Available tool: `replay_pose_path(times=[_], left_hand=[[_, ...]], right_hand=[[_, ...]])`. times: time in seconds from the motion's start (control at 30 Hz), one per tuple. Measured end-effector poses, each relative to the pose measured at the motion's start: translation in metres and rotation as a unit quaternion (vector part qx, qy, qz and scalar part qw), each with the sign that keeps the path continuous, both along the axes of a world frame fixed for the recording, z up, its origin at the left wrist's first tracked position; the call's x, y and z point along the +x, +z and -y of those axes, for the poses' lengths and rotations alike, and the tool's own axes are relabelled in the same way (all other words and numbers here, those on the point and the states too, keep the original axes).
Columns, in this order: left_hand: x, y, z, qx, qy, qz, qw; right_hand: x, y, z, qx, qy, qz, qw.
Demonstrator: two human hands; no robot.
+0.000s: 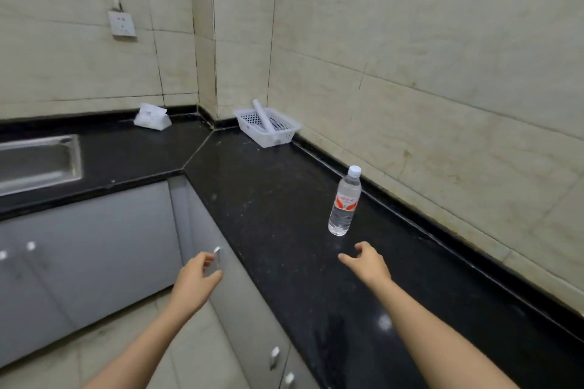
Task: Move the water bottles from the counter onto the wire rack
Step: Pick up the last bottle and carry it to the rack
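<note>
I see a white basket [267,128] in the corner where the two tiled walls [410,57] meet. A white tube [263,117] lies tilted in it, with one end poking over the rim. Left of the basket is a soft white pack [151,117]. Further left is a shiny metal sink [38,163]. High up, left of the basket, a white socket [121,24] is on the wall. Below the basket are grey cupboard doors [94,246].

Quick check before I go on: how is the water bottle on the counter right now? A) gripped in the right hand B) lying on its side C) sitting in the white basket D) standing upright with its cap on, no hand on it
D: the water bottle stands upright on the counter, white cap on, with the right hand open just short of it and not touching.
</note>
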State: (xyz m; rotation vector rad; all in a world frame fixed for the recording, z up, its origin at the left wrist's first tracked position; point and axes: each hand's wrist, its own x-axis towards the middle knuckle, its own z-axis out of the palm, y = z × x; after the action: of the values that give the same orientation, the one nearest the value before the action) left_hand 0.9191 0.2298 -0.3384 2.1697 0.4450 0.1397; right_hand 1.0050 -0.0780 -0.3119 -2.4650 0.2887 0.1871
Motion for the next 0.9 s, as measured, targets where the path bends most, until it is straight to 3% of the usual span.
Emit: replay_pose_path(times=[0.23,0.47,0.57,0.7,0.9], left_hand=[[0.096,-0.008,-0.009,0.047,-0.034,-0.025,0.998],[0.195,-0.006,-0.027,0.062,-0.045,-0.052,0.996],[0.217,-0.014,-0.028,0.059,-0.054,-0.061,0.995],[0.244,-0.021,-0.026,0.056,-0.084,-0.075,0.992],[0.287,-0.01,-0.005,0.032,-0.203,-0.027,0.978]], right_hand=[[0.113,-0.025,-0.014,0.108,-0.123,0.028,0.986],[0.197,-0.048,-0.036,0.166,-0.276,0.108,0.941],[0.209,-0.054,-0.045,0.154,-0.313,0.14,0.927],[0.213,-0.051,-0.046,0.111,-0.304,0.12,0.939],[0.164,-0.043,-0.041,0.082,-0.35,0.091,0.929]])
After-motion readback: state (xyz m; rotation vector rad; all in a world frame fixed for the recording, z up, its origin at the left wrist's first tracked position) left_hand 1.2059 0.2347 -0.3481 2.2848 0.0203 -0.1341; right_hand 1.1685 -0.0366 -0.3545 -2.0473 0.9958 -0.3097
